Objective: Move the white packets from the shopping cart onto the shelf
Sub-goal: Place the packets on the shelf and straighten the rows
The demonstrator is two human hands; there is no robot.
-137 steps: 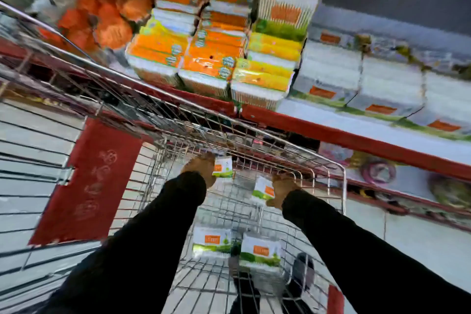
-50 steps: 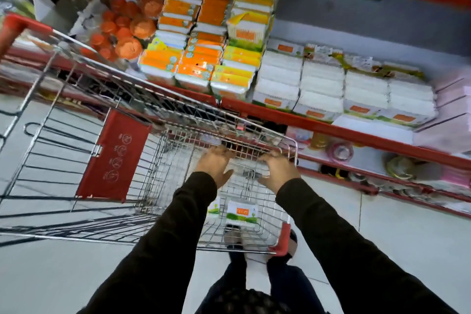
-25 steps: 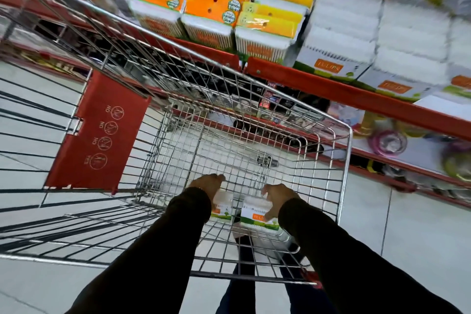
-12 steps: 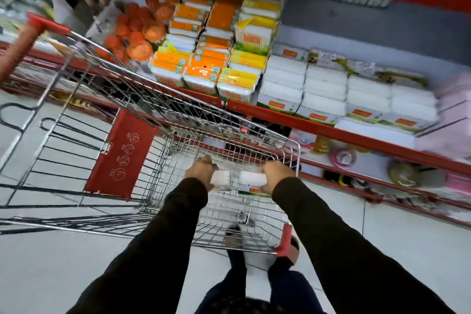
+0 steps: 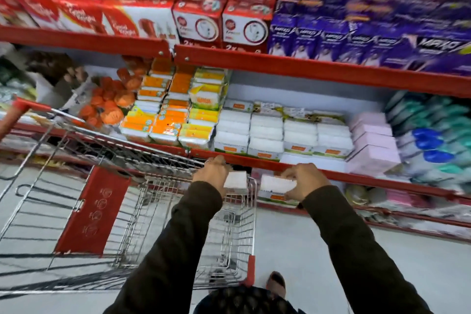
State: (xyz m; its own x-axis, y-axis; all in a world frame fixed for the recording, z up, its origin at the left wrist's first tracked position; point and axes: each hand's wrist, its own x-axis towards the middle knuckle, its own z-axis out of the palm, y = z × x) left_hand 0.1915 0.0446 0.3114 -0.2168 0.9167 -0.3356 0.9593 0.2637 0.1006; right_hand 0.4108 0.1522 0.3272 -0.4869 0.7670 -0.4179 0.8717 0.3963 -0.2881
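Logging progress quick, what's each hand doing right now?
Left hand: closed on a white packet.
Right hand: closed on another white packet.

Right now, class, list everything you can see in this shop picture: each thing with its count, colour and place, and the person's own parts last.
Wire shopping cart: one, silver with red trim, left foreground.
Red metal shelf rail: one, red, front edge of the middle shelf.
White packets in hand: two, white, one per hand, above the cart's far end.
Stacked white packets: many, white with orange labels, middle shelf.
Orange and yellow packets: many, left of the white stacks.
Pink boxes: several, right of the white stacks.
Red cartons: many, upper shelf left.
Purple cartons: many, upper shelf right.
Left hand: holds one packet.
Right hand: holds the other packet.
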